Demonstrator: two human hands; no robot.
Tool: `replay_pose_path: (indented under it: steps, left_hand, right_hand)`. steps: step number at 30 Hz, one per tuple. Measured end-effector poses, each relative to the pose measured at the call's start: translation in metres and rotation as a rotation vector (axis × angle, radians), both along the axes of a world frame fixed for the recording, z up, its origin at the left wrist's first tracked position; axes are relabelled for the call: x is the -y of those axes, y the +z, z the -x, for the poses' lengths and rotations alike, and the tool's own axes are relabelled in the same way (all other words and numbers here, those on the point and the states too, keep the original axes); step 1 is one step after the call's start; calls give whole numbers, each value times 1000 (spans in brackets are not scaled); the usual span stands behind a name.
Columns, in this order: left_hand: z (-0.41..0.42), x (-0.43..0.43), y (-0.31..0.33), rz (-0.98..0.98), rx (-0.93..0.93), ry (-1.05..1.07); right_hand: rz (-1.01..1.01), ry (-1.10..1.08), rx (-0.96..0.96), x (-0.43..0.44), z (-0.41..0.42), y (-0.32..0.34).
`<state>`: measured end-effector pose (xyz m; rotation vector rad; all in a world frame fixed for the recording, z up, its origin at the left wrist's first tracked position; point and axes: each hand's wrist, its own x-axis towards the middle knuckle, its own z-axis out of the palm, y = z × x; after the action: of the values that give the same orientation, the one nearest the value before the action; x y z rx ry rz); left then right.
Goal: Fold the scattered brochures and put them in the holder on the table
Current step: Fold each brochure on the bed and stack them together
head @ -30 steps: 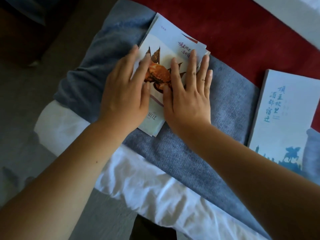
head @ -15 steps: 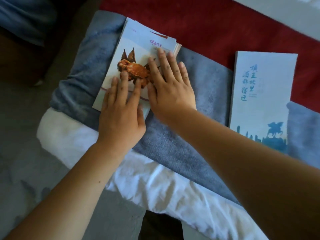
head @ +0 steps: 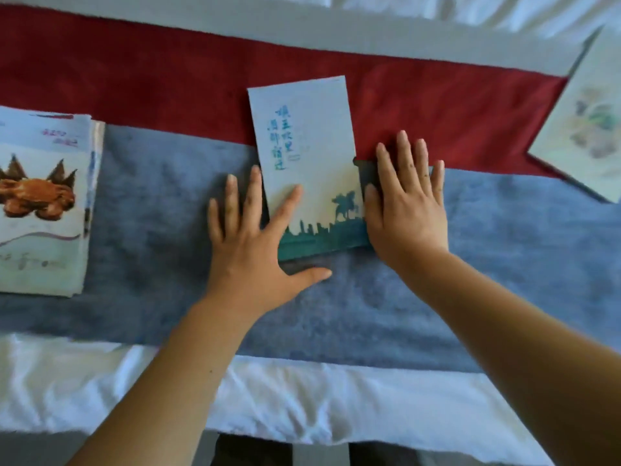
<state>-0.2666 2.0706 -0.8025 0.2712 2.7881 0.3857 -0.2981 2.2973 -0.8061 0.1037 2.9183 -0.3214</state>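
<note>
A pale blue brochure [head: 304,142] with blue writing and a teal skyline lies in the middle, half on the grey cloth, half on the red one. My left hand [head: 250,240] lies flat at its lower left corner, index finger on the cover, thumb below its bottom edge. My right hand [head: 405,203] lies flat against its right edge, fingers straight. At the left sits a stack of folded brochures [head: 43,200] with a crab picture on top. No holder is in view.
Another pale brochure [head: 591,129] lies at the far right, partly out of frame. The grey cloth [head: 504,280] and red cloth [head: 151,89] cover a bed with white sheets [head: 302,398] along the near edge.
Both hands have left the crab-picture stack and moved right onto the pale blue brochure. The view has swung right, so the stack now sits at the left edge.
</note>
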Motion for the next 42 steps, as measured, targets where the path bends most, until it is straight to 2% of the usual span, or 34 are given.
replay_pose_path:
  steps: [6,15,23,30,38,42]
  left_hand:
    - [25,-78,4,16,20,-32]
    - [63,-171,11,25,47,-198]
    - [73,-246,12,7,29,-166]
    - [91,-298,7,-16,64,-81]
    - [98,-320,8,-5,28,30]
    - [89,-294,7,20,10,82]
  right_hand:
    - [-49,-11,37,-82,-19,5]
    - [2,-212,37,-178,-13,8]
    - [65,-295,13,-224,-1,5]
    - [179,-624,6,-253,38,6]
    - [209,-730,24,-251,69,5]
    - [205,-667,-14,-248,64,3]
